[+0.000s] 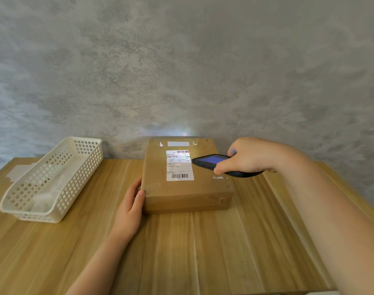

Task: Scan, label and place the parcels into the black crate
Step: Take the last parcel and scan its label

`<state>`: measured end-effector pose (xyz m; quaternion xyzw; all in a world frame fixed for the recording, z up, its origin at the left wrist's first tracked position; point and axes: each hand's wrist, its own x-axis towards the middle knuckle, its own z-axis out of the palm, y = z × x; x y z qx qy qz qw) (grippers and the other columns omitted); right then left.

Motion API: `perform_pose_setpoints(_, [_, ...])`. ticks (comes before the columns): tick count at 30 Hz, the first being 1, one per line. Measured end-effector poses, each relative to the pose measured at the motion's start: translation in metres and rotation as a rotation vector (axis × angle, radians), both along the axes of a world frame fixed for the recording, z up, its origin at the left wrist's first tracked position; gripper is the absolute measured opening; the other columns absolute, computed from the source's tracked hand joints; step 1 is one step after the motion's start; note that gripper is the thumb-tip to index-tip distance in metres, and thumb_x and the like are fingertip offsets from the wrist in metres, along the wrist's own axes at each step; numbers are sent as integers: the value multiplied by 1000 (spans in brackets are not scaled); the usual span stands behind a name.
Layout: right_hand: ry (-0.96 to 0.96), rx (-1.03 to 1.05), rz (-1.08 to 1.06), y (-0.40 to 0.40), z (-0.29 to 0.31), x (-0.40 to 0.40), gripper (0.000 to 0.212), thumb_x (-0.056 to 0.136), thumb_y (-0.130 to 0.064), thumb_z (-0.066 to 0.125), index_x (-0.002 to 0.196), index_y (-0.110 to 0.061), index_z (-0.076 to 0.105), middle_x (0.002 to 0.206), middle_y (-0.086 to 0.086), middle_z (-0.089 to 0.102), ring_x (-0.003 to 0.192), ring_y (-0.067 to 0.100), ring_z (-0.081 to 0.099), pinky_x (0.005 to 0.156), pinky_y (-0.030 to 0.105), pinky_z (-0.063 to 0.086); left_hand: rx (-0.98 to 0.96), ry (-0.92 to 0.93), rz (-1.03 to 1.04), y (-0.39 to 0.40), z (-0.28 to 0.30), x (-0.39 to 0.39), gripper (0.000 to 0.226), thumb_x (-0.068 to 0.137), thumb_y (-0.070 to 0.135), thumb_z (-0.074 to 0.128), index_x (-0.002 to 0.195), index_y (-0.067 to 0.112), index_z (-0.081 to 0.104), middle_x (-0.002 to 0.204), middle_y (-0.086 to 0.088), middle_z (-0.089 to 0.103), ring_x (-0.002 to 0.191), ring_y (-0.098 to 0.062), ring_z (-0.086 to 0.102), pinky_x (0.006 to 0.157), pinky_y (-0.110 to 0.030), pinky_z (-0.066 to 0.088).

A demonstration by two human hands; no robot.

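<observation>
Our right hand (251, 155) grips handheld scanner (211, 161) over cardboard parcel (186, 188), beside its shipping label (179, 165); our left hand (129, 207), open, steadies parcel's near-left corner.

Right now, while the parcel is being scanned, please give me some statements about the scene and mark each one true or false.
1. The right hand holds a handheld scanner over the cardboard parcel. True.
2. The left hand lifts the parcel off the wooden table. False: the parcel lies flat on the table, and the hand rests at its near left corner.
3. The white basket stands left of the parcel. True.
4. The parcel has no label. False: a white shipping label with barcodes is on its top.
5. The parcel sits in a black crate. False: no black crate is visible.
</observation>
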<state>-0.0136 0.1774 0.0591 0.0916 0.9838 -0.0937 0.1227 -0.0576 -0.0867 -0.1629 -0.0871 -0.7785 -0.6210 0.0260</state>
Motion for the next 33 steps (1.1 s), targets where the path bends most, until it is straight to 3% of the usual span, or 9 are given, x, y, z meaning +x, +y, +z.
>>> perform_pose_setpoints(11, [-56, 12, 52, -6, 6, 9, 53, 74, -64, 67, 66, -14, 51, 61, -1, 41, 54, 18, 39, 54, 30, 25, 13, -16, 8, 0, 0, 0, 33, 106, 28, 41, 136, 39, 49, 128, 31, 56, 119, 20, 46, 92, -11, 36])
perform_pose_setpoints(17, [-122, 35, 123, -9, 14, 17, 56, 71, -66, 66, 74, -10, 65, 61, -2, 46, 55, 18, 43, 55, 29, 29, 26, -11, 6, 0, -2, -1, 34, 106, 28, 42, 138, 35, 50, 132, 28, 56, 121, 18, 46, 94, -9, 34])
perform_pose_setpoints(20, [-133, 60, 144, -8, 17, 20, 51, 72, -67, 66, 71, -16, 62, 59, -3, 46, 54, 18, 44, 56, 29, 31, 22, -1, 2, 0, -2, -1, 34, 107, 25, 41, 139, 32, 51, 132, 24, 56, 121, 17, 46, 95, -10, 35])
perform_pose_setpoints(28, [-173, 45, 149, -2, 19, 28, 49, 69, -69, 66, 72, -20, 59, 62, -2, 46, 55, 17, 43, 59, 32, 31, 8, 2, 9, 0, 0, 0, 32, 107, 27, 41, 135, 38, 50, 128, 30, 56, 119, 20, 46, 93, -11, 35])
perform_pose_setpoints(33, [-195, 67, 160, 1, 17, 29, 68, 64, -73, 64, 87, -8, 65, 68, -2, 52, 61, 17, 47, 61, 32, 34, 16, -8, 12, 1, 3, 0, 30, 106, 26, 42, 129, 43, 50, 120, 43, 55, 117, 23, 45, 89, -1, 33])
